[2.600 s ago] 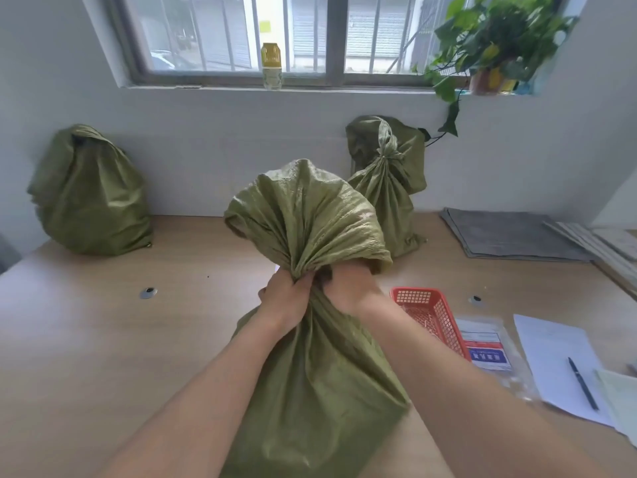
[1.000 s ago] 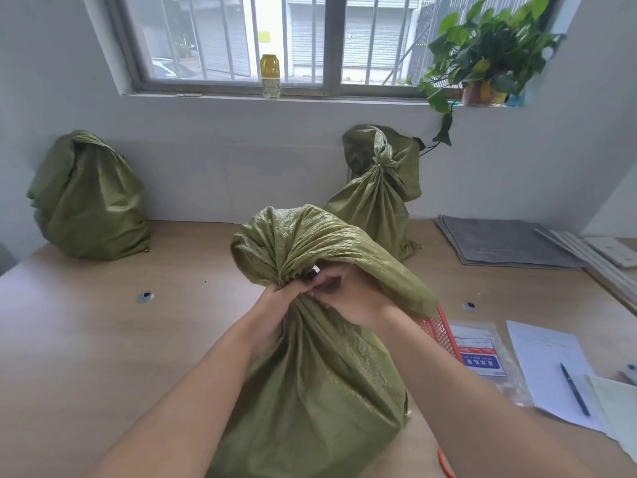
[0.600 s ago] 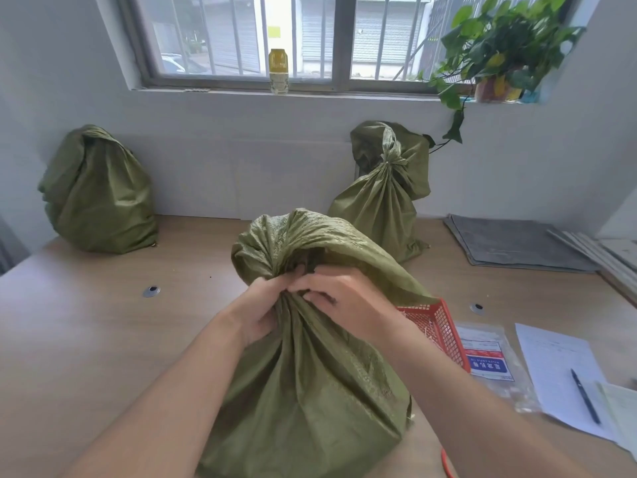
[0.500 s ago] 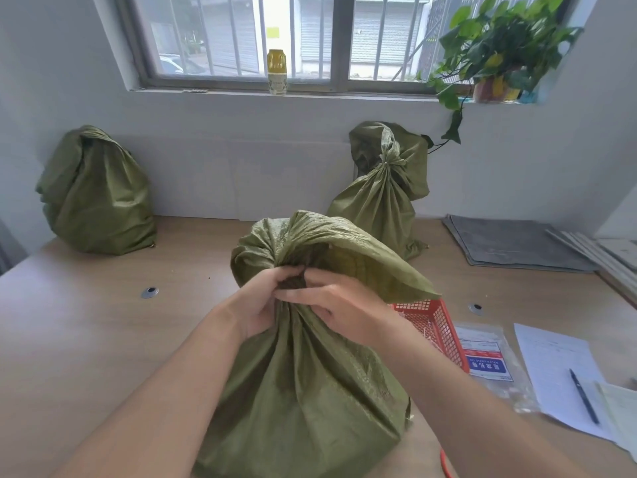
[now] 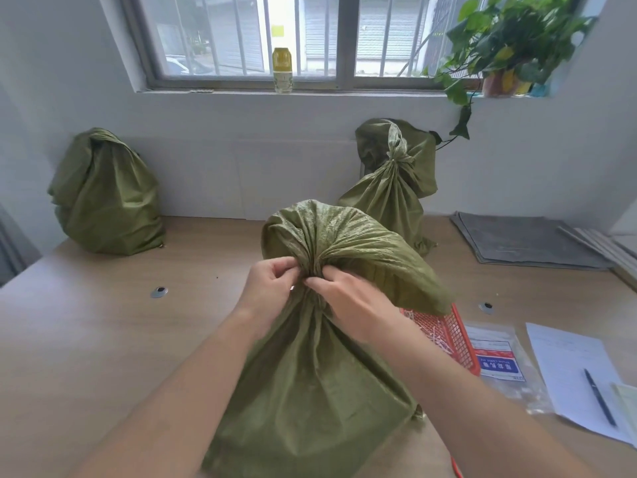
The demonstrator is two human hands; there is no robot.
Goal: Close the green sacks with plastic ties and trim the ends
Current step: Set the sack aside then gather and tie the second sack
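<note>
Pinching the gathered neck (image 5: 313, 267) of the near sack (image 5: 310, 374) from the left with the left hand (image 5: 272, 293), fingers curled into the folds. Gripping the same neck from the right with the right hand (image 5: 348, 305), fingertips dug into the cloth just beside the left thumb. Between the two, a small pale glint, too small to name. Above the grip, the loose top of the sack, bunched and flopped over to the right, overhanging the near corner of a red basket (image 5: 460, 343). Below the grip, the full body of the sack, upright on the wooden table (image 5: 86, 339) between both forearms. In the basket, a tangle of white plastic ties (image 5: 436, 334). Just right of the basket, a clear packet with a blue label (image 5: 496, 362), then a white sheet (image 5: 565, 357) with a black pen (image 5: 599, 396) lying on it. Further back, against the wall, a second green sack (image 5: 393, 194), neck already cinched, top drooping. Well off to the left, a third sack (image 5: 103, 198), also against the wall, its closure not readable from here. At the back right, a folded grey mat (image 5: 527, 239). On the windowsill, a yellow bottle (image 5: 282, 69) and a trailing potted plant (image 5: 503, 36).
</note>
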